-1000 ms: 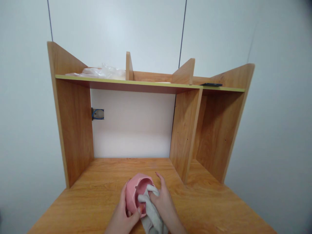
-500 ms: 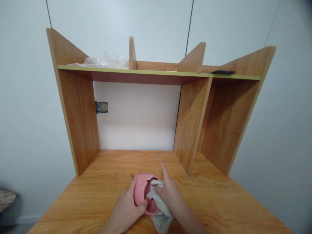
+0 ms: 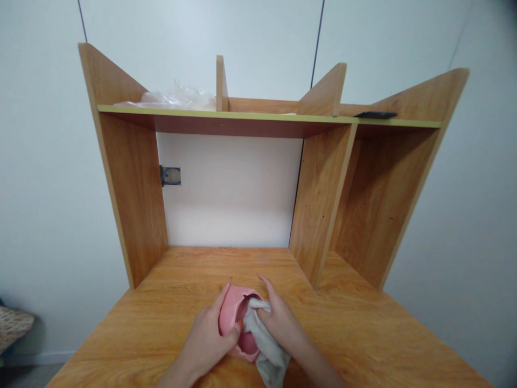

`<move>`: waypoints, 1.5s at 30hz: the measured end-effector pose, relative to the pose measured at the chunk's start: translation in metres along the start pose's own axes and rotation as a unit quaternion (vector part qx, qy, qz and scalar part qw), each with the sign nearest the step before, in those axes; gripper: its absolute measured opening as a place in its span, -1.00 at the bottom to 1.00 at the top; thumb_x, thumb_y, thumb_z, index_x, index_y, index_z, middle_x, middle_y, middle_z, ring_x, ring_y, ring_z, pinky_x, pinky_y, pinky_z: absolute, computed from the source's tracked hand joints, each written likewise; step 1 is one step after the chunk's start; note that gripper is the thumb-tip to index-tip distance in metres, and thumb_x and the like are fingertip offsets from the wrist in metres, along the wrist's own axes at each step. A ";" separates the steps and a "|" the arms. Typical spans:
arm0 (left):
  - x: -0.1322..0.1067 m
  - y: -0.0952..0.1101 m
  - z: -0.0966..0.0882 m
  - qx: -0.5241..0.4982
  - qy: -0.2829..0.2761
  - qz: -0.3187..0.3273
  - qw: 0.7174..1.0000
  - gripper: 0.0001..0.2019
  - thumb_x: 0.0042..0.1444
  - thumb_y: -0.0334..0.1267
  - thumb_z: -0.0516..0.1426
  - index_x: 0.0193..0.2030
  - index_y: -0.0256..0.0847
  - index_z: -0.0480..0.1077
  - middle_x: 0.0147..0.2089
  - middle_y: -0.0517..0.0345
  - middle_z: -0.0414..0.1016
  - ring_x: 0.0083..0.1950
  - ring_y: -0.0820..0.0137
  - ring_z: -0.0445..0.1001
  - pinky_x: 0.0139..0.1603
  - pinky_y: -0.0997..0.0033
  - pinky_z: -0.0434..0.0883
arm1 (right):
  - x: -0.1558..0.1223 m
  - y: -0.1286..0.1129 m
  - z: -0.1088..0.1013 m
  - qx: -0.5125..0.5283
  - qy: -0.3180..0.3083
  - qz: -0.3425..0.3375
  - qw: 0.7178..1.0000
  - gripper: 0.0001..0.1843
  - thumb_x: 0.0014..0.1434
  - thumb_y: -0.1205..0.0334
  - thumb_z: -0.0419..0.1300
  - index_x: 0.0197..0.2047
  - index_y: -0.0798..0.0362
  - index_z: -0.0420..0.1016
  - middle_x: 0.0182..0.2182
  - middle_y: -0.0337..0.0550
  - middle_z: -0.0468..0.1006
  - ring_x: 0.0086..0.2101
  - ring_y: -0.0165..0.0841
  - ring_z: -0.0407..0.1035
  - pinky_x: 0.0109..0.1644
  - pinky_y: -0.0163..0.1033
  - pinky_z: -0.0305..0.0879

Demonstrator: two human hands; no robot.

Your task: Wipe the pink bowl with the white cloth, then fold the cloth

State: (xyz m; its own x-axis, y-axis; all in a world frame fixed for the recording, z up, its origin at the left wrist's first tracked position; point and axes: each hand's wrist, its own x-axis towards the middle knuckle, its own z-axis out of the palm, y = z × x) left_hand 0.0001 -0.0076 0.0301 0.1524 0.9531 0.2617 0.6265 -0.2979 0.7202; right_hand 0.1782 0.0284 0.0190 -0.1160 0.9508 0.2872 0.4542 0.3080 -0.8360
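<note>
A pink, bowl-like container [image 3: 231, 308] with an uneven, notched rim is tilted over the desk, its opening facing right and toward me. My left hand [image 3: 208, 338] grips it from the left, thumb over the near rim and fingers round the outside. A light grey cloth [image 3: 266, 345] is bunched in my right hand [image 3: 281, 322], partly inside the opening and hanging down in front. The right index finger stretches out past the far rim while the other fingers press on the cloth. The container's inside is partly hidden by the cloth.
Behind the wooden desktop [image 3: 194, 264] stands a wooden shelf unit with an upright divider [image 3: 323, 205]. Its upper shelf holds a crumpled clear plastic bag [image 3: 173, 98] and a flat black object [image 3: 375, 115]. An uncovered wall socket box [image 3: 172, 175] shows at left.
My right hand and the cloth have shifted slightly, with the index finger lower and further left. The pink container has turned a little in my left hand. The view has moved slightly.
</note>
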 end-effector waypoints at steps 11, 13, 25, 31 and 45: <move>0.000 -0.004 0.022 -0.166 0.018 -0.005 0.986 -0.15 -0.01 0.00 0.10 0.28 -0.30 -0.29 0.09 -0.15 0.27 0.05 0.20 0.32 0.02 0.27 0.26 | 0.006 0.011 0.009 0.111 0.160 0.048 0.980 -0.36 -0.09 0.39 0.01 0.13 0.11 0.09 -0.10 -0.06 0.43 -0.20 -0.33 0.37 -0.13 -0.26 0.29; -0.001 -0.002 0.026 -0.182 0.026 -0.003 0.983 -0.22 0.03 -0.03 0.08 0.26 -0.31 -0.26 0.12 -0.13 0.24 0.09 0.24 0.28 0.08 0.29 0.21 | 0.005 0.010 0.012 0.111 0.149 0.048 0.981 -0.36 -0.09 0.39 0.01 0.13 0.12 0.09 -0.09 -0.06 0.42 -0.19 -0.33 0.37 -0.14 -0.27 0.30; 0.001 0.008 0.017 -0.168 0.056 -0.007 0.984 -0.36 -0.02 -0.18 0.10 0.16 -0.34 -0.07 -0.01 -0.08 0.36 -0.07 0.30 0.39 -0.05 0.35 0.33 | 0.006 -0.002 0.007 0.015 0.085 0.085 0.993 -0.25 -0.13 0.39 0.09 0.17 0.16 -0.03 -0.13 0.00 0.43 -0.23 -0.31 0.38 -0.18 -0.26 0.29; 0.001 0.008 0.015 -0.137 0.057 0.008 0.989 -0.36 -0.02 -0.19 0.10 0.18 -0.36 -0.04 -0.01 -0.11 0.37 -0.10 0.29 0.42 -0.08 0.35 0.35 | 0.006 -0.010 -0.001 -0.026 0.090 0.076 0.993 -0.23 -0.12 0.39 0.11 0.19 0.15 -0.04 -0.24 -0.07 0.48 -0.31 -0.34 0.40 -0.27 -0.32 0.27; 0.002 0.007 0.005 -0.090 0.040 -0.008 0.995 -0.38 -0.11 -0.24 0.10 0.16 -0.36 0.15 0.10 -0.09 0.30 0.10 0.18 0.27 0.13 0.24 0.15 | 0.001 -0.018 -0.007 -0.087 0.030 0.065 0.994 -0.20 -0.05 0.41 0.07 0.25 0.02 -0.14 -0.60 -0.33 0.36 -0.57 -0.42 0.30 -0.50 -0.42 0.13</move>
State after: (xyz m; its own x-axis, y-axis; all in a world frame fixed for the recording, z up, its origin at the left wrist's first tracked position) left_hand 0.0082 -0.0075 0.0323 0.0778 0.9524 0.2948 0.4802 -0.2950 0.8261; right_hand 0.1763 0.0235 0.0372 0.0039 0.9770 0.2134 0.6086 0.1670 -0.7757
